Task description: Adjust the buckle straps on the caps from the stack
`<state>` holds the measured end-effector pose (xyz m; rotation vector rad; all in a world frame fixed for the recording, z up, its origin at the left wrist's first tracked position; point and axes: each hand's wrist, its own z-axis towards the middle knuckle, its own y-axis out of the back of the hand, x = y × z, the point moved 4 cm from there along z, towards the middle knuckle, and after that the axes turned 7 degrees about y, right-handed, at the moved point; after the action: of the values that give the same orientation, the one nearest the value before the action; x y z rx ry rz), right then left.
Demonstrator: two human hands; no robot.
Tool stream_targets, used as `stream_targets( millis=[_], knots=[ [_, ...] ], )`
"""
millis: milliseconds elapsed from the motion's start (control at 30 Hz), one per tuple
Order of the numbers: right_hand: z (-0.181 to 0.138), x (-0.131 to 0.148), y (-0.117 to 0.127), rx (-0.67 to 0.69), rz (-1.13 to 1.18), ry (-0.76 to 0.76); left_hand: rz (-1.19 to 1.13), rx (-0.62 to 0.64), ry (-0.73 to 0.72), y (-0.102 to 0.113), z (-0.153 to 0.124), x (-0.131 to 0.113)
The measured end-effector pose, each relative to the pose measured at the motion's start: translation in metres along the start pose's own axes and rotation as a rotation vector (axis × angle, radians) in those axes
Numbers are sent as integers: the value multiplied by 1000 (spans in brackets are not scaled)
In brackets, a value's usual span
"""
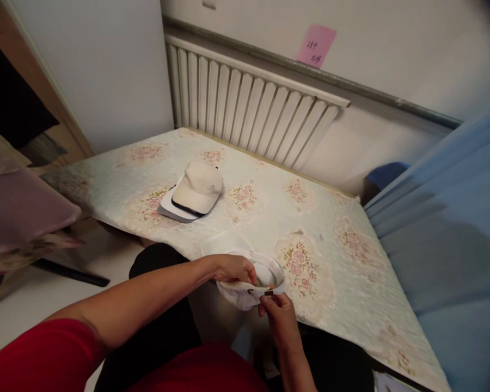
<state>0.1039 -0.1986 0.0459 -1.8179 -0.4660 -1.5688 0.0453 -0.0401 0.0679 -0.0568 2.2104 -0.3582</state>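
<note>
A white cap (245,272) lies upside down at the near edge of the floral table cover (330,256). My left hand (232,269) grips the cap's rim from the left, fingers curled over it. My right hand (280,316) comes up from below and pinches the cap's back strap near a small dark buckle. Farther back on the cover, a beige cap (200,188) rests on top of a white cap brim with a dark edge (175,209). My red sleeves show at the bottom.
A white radiator (249,98) runs along the wall behind the table, with a pink note (316,46) above it. A blue curtain (453,234) hangs at the right. Pink fabric (20,212) and a wooden frame stand at the left.
</note>
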Motion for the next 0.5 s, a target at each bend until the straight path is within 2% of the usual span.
stream_targets(
  millis=[267,500],
  knots=[
    [0,-1,-2,20,29,-11,53,153,37,-1,-4,1],
    [-1,3,-5,33,10,-19,-48,9,-77,-5,-1,-4]
  ],
)
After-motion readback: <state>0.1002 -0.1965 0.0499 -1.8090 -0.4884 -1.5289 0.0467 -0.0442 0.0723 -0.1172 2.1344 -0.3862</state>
